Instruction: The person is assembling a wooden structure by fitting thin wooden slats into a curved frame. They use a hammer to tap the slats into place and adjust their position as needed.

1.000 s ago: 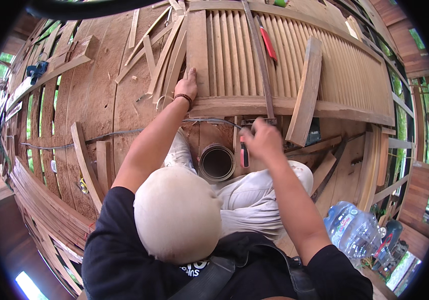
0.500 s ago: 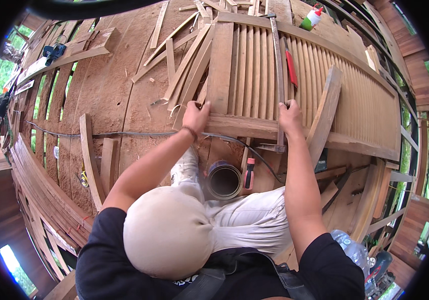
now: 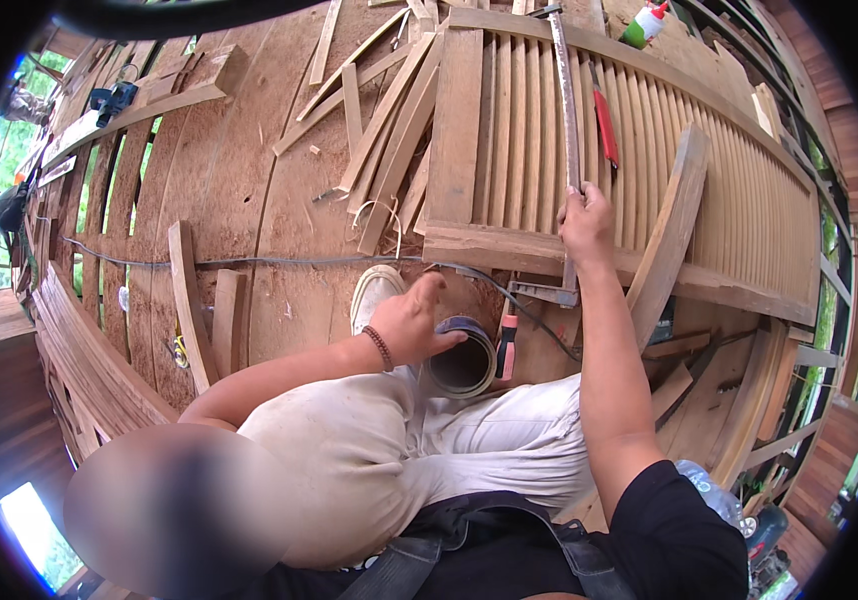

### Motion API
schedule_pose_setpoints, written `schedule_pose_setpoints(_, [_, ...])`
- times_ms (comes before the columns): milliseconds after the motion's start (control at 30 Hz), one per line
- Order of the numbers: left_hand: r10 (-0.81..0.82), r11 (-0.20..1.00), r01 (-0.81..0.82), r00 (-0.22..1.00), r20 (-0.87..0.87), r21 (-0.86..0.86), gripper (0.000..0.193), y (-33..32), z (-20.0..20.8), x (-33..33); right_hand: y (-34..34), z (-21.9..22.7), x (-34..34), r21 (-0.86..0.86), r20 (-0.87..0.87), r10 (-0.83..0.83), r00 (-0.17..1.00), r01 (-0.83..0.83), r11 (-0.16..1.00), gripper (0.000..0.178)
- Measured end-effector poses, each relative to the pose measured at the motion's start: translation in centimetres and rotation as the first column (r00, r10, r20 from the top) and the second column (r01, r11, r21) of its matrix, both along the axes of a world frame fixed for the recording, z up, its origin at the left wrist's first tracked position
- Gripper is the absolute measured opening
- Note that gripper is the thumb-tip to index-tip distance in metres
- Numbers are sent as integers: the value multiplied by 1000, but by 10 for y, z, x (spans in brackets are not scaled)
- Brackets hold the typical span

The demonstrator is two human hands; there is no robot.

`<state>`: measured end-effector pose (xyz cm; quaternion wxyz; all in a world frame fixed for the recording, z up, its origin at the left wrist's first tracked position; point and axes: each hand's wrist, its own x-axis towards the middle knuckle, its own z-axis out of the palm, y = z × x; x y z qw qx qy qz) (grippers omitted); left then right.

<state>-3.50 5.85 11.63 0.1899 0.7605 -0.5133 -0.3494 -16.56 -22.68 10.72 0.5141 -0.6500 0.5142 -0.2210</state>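
Observation:
A slatted wooden panel (image 3: 519,130) lies in front of me. Across it runs a long metal bar clamp (image 3: 571,150), its screw end hanging over the near rail. My right hand (image 3: 587,218) is closed around the clamp's bar above that rail. Off the panel's near left corner, my left hand (image 3: 412,318) hovers with thumb and forefinger apart, holding nothing. Its thumb is close to the rim of an open round can (image 3: 492,362); whether they touch I cannot tell. Beside the can is a screwdriver (image 3: 508,350) with a pink and black handle.
A loose board (image 3: 671,215) leans over the panel's near rail. On the slats rests a red-handled tool (image 3: 605,128); a glue bottle (image 3: 643,26) is beyond. Wooden strips (image 3: 389,130) lie piled left of the panel. A dark cable (image 3: 279,262) crosses the floor.
My left hand has let go of the panel's near left corner and come down toward the can, its fingers opening. My right hand stays on the clamp bar. The view has shifted slightly.

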Motion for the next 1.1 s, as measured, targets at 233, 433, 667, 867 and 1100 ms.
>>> schedule_pose_setpoints(233, [-487,871,485,874,6,77,43,-13,-23,3,3,-1,8,-27,21,19,1000,-19,999,33])
schedule_pose_setpoints(433, [-689,686,677,722,-63,267,35,-22,-4,-1,7,-3,18,-369,-200,30,979,-104,924,30])
schedule_pose_setpoints(667, [-30,968,147,871,-490,202,42,-40,-50,-1,26,26,34,-203,-99,55,994,-74,976,27])
schedule_pose_setpoints(867, [371,919,-59,466,-803,391,35,-68,-62,-31,31,16,43,-74,65,32,997,-27,997,27])
schedule_pose_setpoints(1100, [406,911,-115,407,-818,395,20,-69,-65,-37,25,2,33,79,220,33,975,-52,996,14])
